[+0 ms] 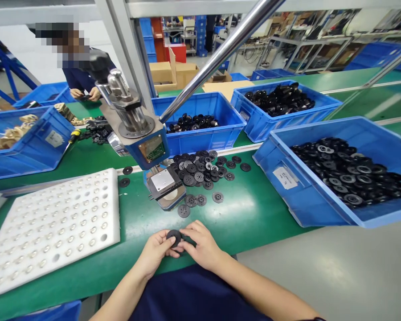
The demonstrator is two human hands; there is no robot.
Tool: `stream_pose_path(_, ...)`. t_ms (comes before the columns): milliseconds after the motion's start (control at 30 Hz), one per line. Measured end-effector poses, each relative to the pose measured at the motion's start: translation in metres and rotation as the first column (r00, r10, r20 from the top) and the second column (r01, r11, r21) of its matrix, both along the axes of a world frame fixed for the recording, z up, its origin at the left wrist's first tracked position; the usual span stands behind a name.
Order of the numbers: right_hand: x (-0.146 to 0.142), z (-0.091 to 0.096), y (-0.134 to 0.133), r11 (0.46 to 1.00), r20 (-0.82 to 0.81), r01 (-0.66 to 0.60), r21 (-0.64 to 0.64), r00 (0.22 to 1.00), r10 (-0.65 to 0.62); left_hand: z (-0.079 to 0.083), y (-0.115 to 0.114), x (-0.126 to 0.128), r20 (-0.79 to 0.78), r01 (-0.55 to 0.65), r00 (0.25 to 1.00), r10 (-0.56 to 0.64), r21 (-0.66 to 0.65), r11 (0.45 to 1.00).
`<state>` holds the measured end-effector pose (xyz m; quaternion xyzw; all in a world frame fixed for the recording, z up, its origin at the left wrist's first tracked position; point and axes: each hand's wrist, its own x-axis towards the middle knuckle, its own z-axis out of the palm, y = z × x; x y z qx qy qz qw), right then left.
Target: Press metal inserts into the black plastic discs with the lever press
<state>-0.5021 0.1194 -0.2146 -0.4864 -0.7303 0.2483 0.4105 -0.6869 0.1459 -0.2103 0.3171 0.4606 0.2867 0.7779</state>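
Both my hands meet at the near edge of the green table. My left hand (157, 251) pinches a small black round disc (174, 236) with its fingers closed. My right hand (200, 244) has its fingers closed on the same disc from the right side. Just beyond my hands lies a loose pile of black discs (200, 171) on the table. A hand press (143, 133) with a long chrome lever (220, 53) stands behind them, its base plate (165, 187) facing me.
A white foam tray (53, 223) with rows of small metal parts lies at the left. Blue bins of black parts stand at the right (287, 178), back right (254, 120) and centre (200, 138). Another blue bin (30, 147) sits far left. A person works across the table.
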Motion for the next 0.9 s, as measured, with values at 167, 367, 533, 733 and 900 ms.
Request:
stream_pose_path(167, 0.002, 0.007, 0.001, 1.000, -0.048, -0.020, -0.011, 0.999, 0.020, 0.011, 0.002, -0.005, -0.018, 0.051, 0.999, -0.050, 0.039, 0.998)
stream_pose_path(367, -0.003, 0.024, 0.007, 0.966, -0.243, -0.138, -0.220, 0.966, 0.083, 0.019, -0.007, 0.007, -0.010, 0.103, 0.995, -0.103, 0.162, 0.981)
stream_pose_path(533, 0.005, 0.020, 0.013, 0.859, -0.375, -0.221, -0.461, 0.926, 0.037, 0.011, -0.007, -0.005, -0.299, 0.190, 0.952, -0.068, 0.402, 0.896)
stream_pose_path(733, 0.027, -0.005, 0.015, 0.672, -0.520, -0.187, -0.716, 0.785, -0.336, 0.011, 0.018, -0.097, -0.579, 0.159, 0.563, 0.590, 0.777, 0.609)
stream_pose_path(900, 0.034, -0.014, 0.018, 0.616, -0.556, -0.256, -0.745, 0.749, -0.360, 0.002, 0.044, -0.152, -0.536, 0.332, 0.204, 0.819, 0.825, 0.458)
